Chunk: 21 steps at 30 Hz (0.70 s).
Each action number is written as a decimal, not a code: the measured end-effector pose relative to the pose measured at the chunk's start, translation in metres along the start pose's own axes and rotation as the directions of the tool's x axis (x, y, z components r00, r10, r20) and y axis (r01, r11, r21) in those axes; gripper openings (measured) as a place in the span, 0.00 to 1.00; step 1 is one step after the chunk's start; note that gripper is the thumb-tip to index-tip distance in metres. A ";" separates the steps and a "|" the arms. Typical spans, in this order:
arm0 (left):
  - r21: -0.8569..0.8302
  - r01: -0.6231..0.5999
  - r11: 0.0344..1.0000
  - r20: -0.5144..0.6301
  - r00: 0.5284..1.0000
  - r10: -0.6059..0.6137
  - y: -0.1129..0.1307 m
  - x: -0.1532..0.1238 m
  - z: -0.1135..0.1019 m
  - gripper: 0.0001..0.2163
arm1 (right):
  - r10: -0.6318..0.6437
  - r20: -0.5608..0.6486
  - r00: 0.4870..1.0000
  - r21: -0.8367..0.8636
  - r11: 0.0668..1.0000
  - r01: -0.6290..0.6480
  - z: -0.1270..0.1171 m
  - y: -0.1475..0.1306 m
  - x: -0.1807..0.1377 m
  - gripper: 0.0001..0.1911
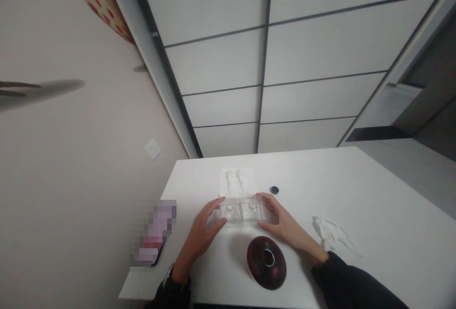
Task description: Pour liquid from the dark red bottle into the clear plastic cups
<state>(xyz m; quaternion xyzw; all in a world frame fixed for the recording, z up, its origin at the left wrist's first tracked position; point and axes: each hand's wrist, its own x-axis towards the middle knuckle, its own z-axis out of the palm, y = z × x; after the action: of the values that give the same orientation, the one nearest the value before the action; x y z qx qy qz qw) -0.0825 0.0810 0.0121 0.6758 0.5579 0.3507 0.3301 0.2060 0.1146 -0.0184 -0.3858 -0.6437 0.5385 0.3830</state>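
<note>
Blk sleeves (356, 280), clr tray (241, 210) btwn L-grip (202, 228) & R-grip (283, 221)

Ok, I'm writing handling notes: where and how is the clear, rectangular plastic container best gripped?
The container is probably best gripped at its short ends, the left hand coming from the left and the right hand from the right: it lies wider than deep, each end facing a hand.

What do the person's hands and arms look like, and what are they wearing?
The left hand and right hand are bare, without gloves. Both arms have long black sleeves. Something narrow circles the left wrist, maybe a watch or bracelet.
</note>
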 end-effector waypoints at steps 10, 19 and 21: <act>0.017 -0.041 0.999 0.000 0.999 0.041 -0.005 -0.002 0.004 0.24 | -0.015 0.020 1.000 -0.024 1.000 0.016 0.000 0.005 -0.002 0.39; 0.100 -0.181 0.978 -0.199 0.960 0.198 -0.019 -0.002 0.005 0.25 | -0.275 -0.313 0.909 -0.512 0.855 0.082 -0.043 0.012 -0.015 0.21; 0.125 -0.219 0.968 -0.277 0.929 0.246 -0.017 -0.002 0.003 0.24 | -0.277 -0.338 0.899 -0.598 0.801 0.022 -0.053 0.013 0.000 0.22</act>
<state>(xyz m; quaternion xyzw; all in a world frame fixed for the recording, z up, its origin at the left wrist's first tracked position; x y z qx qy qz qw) -0.0893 0.0818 -0.0038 0.6928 0.5318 0.4566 0.1694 0.2549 0.1369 -0.0243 -0.5344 -0.7112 0.1905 0.4150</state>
